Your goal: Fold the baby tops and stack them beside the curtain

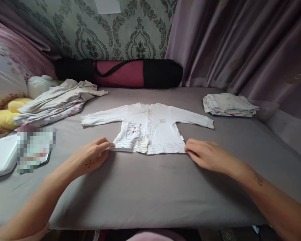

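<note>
A small white long-sleeved baby shirt (160,134) lies face up and spread flat on the grey sheet, its sleeves stretched out to both sides. A cat drawing marks one side of its front, and a band of small print runs along the hem. My left hand (97,154) pinches the hem's left corner between thumb and fingers. At the opposite corner, below a small side tag, my right hand (202,154) grips the hem in the same way. Both hands are closed on the cloth, and the fingertips are partly hidden.
Loose baby clothes (62,98) are heaped at the left, near a yellow plush toy (5,113). A white device (3,155) and a blurred-out item (36,150) lie closer. Folded clothes (229,104) are stacked at right. A black and red bag (125,73) lies along the wall.
</note>
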{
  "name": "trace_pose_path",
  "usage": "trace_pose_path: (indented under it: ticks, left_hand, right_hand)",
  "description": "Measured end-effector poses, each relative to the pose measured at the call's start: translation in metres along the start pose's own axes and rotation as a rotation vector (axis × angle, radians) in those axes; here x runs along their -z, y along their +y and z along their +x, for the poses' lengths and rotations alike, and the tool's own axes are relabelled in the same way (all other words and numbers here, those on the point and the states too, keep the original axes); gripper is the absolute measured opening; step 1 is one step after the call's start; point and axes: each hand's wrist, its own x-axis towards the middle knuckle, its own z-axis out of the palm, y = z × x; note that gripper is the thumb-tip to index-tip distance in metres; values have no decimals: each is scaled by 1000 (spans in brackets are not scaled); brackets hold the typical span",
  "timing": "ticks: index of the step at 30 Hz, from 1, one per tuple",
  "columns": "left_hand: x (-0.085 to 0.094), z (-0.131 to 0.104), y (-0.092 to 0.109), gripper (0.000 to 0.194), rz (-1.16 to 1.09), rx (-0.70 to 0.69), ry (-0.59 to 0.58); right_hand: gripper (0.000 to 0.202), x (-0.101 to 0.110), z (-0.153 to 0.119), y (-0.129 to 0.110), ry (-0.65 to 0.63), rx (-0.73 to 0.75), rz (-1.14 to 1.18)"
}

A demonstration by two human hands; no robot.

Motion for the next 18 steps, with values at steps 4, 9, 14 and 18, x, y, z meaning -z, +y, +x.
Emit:
trace_pose_path:
  ticks: [4,9,14,18]
  left_hand:
    - [3,15,25,31,-17,-81,106]
    - [-6,46,67,24,-38,-269,80]
    - [-16,65,82,19,0,-248,58]
    - [-23,67,80,21,-48,-226,38]
  right_hand:
    - [20,8,27,-2,90,-96,96]
    - [13,0,64,-36,137,127,306]
    - [16,-14,77,-58,63,256,396]
    - [11,-24,81,-55,96,224,461]
